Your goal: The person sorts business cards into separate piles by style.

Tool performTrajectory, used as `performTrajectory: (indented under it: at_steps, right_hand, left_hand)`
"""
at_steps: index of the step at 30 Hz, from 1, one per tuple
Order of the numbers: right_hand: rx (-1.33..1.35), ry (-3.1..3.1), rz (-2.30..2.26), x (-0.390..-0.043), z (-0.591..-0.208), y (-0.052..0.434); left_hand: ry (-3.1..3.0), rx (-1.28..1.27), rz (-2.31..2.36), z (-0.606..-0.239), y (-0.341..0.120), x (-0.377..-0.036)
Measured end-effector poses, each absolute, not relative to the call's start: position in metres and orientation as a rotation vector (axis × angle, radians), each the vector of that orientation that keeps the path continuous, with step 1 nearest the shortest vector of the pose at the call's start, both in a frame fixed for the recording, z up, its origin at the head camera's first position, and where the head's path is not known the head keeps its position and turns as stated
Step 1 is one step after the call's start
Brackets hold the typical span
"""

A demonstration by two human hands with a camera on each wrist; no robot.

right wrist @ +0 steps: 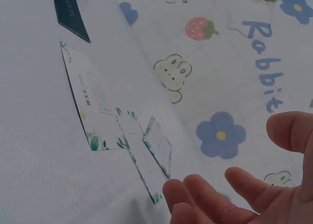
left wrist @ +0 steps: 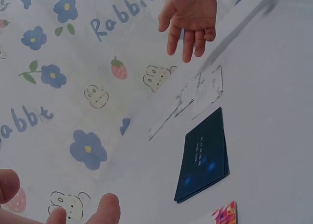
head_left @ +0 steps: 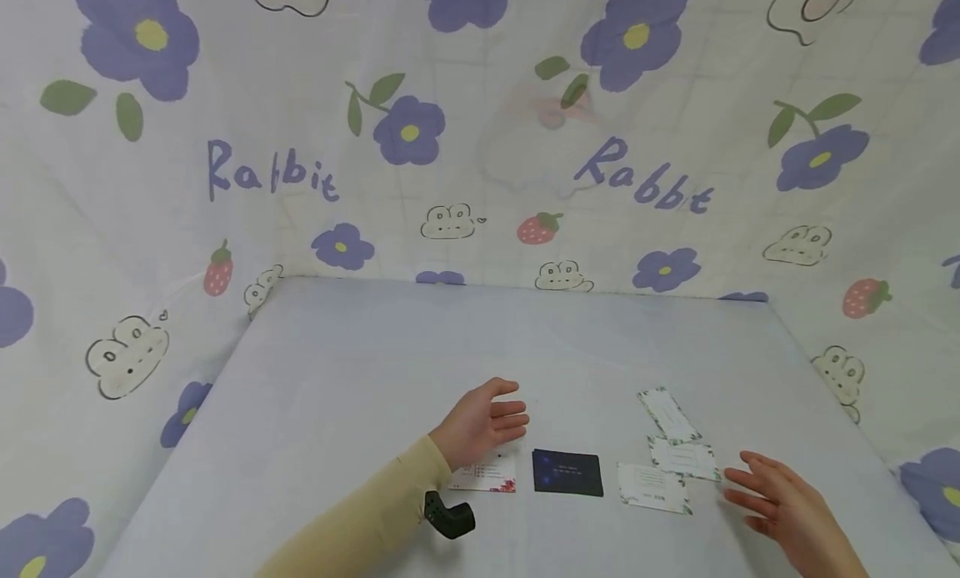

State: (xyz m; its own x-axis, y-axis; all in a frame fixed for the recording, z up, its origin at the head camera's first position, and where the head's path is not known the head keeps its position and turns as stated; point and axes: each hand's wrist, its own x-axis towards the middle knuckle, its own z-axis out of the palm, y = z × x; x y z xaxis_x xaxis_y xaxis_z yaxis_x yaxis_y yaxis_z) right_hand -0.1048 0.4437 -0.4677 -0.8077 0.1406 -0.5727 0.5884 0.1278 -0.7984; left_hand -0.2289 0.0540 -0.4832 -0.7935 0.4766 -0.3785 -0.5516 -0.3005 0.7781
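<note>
My left hand point(head_left: 482, 425) hovers empty over a white card with a red corner pattern point(head_left: 491, 476), partly covering it in the head view. Just right of that card lies a small stack of dark blue cards point(head_left: 567, 473), its layered edges showing in the left wrist view. Farther right, white cards with green leaf borders point(head_left: 652, 489) lie spread, partly overlapping, in a line that angles away from me. Beside them on the right is my right hand point(head_left: 787, 507), holding nothing, fingers loosely extended. Its fingers point(right wrist: 208, 199) appear near the farther leaf-bordered cards in the right wrist view.
A white tabletop point(head_left: 375, 353) carries the cards near its front. Around its back and sides hangs a curtain point(head_left: 480, 103) printed with purple flowers, rabbits and strawberries. A black device point(head_left: 450, 515) is worn at the left wrist, by a beige sleeve point(head_left: 367, 511).
</note>
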Motion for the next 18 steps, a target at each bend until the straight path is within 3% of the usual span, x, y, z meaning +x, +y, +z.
performTrajectory:
  at_steps: [18]
  right_hand:
    - [0.747,2.079,-1.726,-0.101,-0.465,0.461]
  left_hand:
    - [1.276,-0.129,2.149,-0.484,0.043,-0.239]
